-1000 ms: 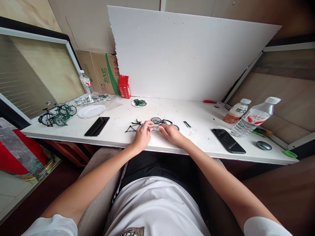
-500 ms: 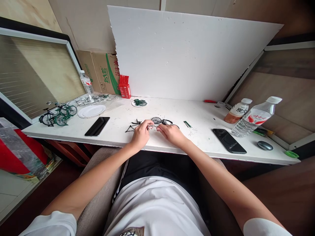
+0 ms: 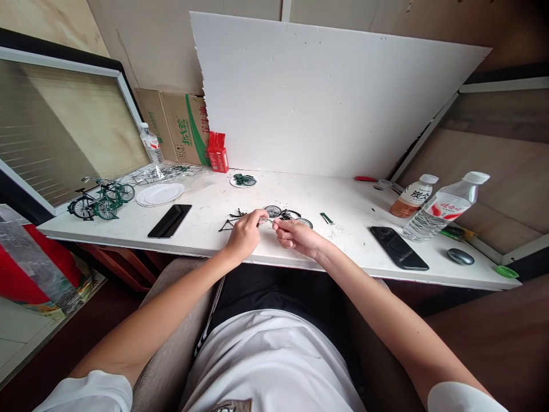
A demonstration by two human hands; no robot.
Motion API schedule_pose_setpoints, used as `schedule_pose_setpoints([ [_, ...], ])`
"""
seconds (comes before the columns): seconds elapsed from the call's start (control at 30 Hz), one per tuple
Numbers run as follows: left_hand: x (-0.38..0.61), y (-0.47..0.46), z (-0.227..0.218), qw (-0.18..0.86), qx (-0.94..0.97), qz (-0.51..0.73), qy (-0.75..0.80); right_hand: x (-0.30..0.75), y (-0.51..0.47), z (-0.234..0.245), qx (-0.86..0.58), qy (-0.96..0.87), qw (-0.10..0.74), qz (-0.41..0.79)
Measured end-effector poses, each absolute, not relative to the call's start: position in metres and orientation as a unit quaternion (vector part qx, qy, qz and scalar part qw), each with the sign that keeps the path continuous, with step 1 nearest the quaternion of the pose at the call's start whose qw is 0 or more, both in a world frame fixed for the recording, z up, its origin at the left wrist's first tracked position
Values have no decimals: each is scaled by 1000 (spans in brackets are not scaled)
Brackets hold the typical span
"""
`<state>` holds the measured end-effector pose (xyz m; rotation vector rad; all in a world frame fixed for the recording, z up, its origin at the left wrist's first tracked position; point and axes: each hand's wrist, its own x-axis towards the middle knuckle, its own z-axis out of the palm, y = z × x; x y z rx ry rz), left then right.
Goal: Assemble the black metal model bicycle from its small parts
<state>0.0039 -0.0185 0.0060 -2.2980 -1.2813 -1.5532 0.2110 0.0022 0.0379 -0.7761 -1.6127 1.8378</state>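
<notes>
Both hands meet above the front of the white table (image 3: pixel 295 189). My left hand (image 3: pixel 246 232) is closed in a pinch on a thin, small model part (image 3: pixel 266 220), mostly hidden by the fingers. From the other side my right hand (image 3: pixel 295 236) pinches the end of the same thin part, palm turned partly upward. Just behind the hands lie a black toy bicycle wheel (image 3: pixel 273 211), a second wheel (image 3: pixel 305 222) and a curved black piece (image 3: pixel 292 214). Left of the left hand rests a black toy bicycle frame piece (image 3: pixel 226 226).
Assembled model bicycles (image 3: pixel 105 197) stand at the far left beside white paper plates (image 3: pixel 160 194) and a phone (image 3: pixel 170 221). A small plate of green parts (image 3: pixel 243 180) sits behind. To the right are a green strip (image 3: pixel 326 218), another phone (image 3: pixel 398 247), bottles (image 3: pixel 446 203) and a mouse (image 3: pixel 460 256).
My right hand has rolled palm-upward and shifted slightly, uncovering the wheel behind it. My left hand stays almost where it was, still pinching.
</notes>
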Motion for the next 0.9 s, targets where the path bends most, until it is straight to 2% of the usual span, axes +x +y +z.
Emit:
schedule_pose_setpoints([
  [0.1,3,-19,10,45,-752,-506,-420,207,0,38,-340,-648,326,598],
  [0.2,4,-20,14,58,-753,-505,-417,203,-5,37,-392,-745,372,392],
  [0.37,4,-20,17,42,-754,-516,-404,209,-3,33,-377,-870,310,70],
  [0.5,2,-19,18,36,-760,-520,-388,217,6,27,-350,-893,272,-74],
  [0.6,2,-19,16,42,-762,-521,-384,218,7,24,-351,-895,257,-97],
  [0.7,2,-17,11,62,-756,-531,-378,215,4,22,-370,-890,257,-64],
  [0.8,2,-17,6,82,-748,-547,-367,210,-1,22,-366,-885,287,33],
  [0.9,3,-17,3,97,-743,-559,-356,204,-4,23,-342,-858,338,181],
])
